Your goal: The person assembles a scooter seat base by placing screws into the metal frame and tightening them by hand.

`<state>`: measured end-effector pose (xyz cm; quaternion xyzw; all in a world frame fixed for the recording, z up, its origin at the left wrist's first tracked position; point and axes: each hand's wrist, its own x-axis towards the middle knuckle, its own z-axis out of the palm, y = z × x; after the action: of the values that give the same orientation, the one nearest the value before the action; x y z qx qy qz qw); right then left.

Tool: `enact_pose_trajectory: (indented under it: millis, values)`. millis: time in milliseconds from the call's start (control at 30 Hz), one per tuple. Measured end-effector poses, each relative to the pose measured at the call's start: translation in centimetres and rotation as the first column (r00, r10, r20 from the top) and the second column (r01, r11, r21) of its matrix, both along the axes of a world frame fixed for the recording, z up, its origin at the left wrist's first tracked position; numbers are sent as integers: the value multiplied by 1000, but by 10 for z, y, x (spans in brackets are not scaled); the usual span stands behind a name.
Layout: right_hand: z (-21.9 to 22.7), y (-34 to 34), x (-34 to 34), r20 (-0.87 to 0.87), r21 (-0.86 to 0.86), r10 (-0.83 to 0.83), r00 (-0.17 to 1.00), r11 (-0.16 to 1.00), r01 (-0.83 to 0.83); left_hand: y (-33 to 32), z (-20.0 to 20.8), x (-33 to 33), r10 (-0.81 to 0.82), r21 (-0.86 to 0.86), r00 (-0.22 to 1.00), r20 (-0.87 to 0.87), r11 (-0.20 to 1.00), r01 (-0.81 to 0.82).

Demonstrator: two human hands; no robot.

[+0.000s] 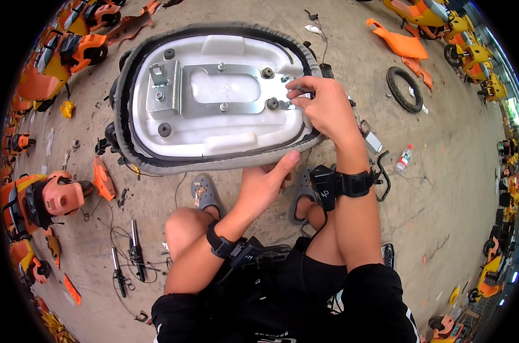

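An upturned scooter seat (156, 150) with a grey cover and white plastic base is in front of me. A silvery metal bracket (188, 108) is fixed to its base with nuts, and black rubber bumpers (164, 130) stand around it. My left hand (263, 186) grips the seat's near edge, thumb on the rim and fingers mostly hidden beneath. Over the bracket's right end, my right hand (325, 106) has thumb and fingers pinched together; a small dark thing shows at the fingertips, too small to name. A hinge-like upright tab (158, 74) rises at the bracket's left end.
On the concrete floor lie a black tire (404, 90), an orange body panel (396, 40), a plastic bottle (404, 158) and two shock-absorber-like rods (136, 251) with cables. Orange and yellow scooters (59, 194) line both sides. A bent black bar (383, 177) lies right of my right forearm.
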<state>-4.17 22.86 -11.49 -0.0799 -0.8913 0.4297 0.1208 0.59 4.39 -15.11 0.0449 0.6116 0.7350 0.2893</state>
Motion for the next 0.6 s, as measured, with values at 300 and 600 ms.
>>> enact_pose_trajectory:
  millis: [300, 600]
  values:
    - [-1, 0, -2, 60, 118, -193, 979, 976, 185, 1, 2, 0, 5, 2, 999, -37, 1000, -5]
    - [5, 1, -1, 83, 17, -207, 975, 978, 206, 0, 0, 0, 7, 2, 999, -39, 1000, -6]
